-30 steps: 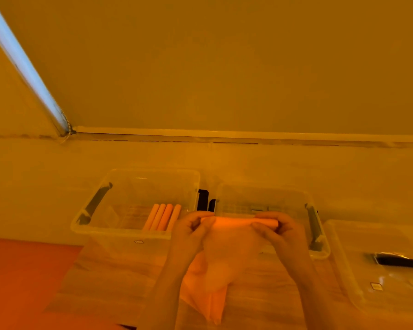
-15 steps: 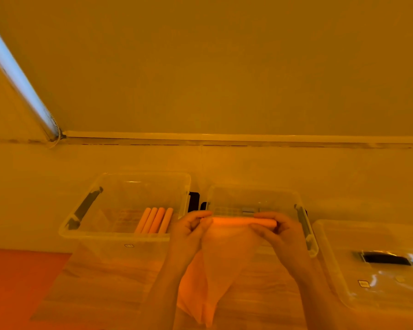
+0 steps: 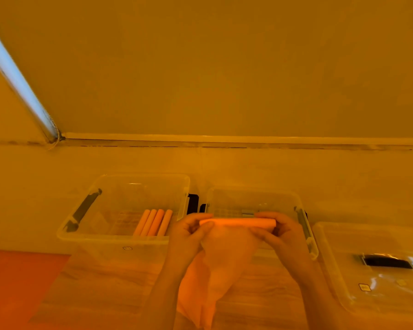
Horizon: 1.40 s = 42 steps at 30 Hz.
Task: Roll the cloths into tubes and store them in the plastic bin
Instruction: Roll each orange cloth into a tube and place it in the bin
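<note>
The person holds an orange cloth up above the wooden worktop, between two clear plastic bins. Its top edge is rolled into a tight tube that runs level from hand to hand, while the unrolled part hangs down in a loose point toward the worktop. The left hand has its grip closed on the left end of the roll, thumb in front and fingers curled over the top. The right hand pinches the right end the same way. In the left bin four rolled cloths lie side by side, touching, near its right wall. The middle bin stands just behind the hands, and a clear lid with a dark handle lies at the right.
</note>
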Available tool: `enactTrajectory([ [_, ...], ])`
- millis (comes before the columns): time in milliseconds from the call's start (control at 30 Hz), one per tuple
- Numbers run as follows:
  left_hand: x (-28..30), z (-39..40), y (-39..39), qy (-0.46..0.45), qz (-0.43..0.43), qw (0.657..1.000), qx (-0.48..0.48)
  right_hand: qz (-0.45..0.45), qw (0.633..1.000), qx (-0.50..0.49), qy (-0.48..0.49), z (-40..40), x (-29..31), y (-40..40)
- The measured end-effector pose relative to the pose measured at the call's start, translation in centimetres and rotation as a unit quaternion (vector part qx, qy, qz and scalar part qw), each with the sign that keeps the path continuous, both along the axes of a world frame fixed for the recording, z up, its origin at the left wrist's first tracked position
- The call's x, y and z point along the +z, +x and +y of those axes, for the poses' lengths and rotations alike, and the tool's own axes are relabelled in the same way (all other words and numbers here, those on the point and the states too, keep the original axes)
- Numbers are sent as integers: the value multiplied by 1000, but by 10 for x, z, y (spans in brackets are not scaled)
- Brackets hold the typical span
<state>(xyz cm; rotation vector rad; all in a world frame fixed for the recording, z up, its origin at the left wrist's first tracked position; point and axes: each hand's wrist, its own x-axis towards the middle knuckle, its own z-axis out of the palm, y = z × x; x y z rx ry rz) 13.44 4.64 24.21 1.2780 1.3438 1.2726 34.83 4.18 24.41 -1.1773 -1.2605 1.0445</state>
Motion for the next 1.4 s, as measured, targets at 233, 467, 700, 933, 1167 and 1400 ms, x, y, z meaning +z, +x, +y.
enactTrajectory([
  [233, 0, 1, 0, 8, 2, 1000, -4, -26, 1000, -6, -8, 2, -2, -1],
  [467, 5, -1, 2, 5, -11, 1000, 6, 0, 1000, -16, -1, 4, -4, -1],
  [700, 7, -2, 3, 12, 11, 999, 27, -8, 1000, -2, 6, 3, -3, 0],
  [933, 7, -4, 0, 3, -6, 1000, -1, -54, 999, -5, 1, 0, 1, -1],
  [1167, 8, -7, 0, 6, 16, 1000, 15, 24, 999, 33, -20, -1, -1, -2],
  [1400, 9, -9, 1, 8, 21, 1000, -3, 0, 1000, 12, -13, -2, -2, -2],
])
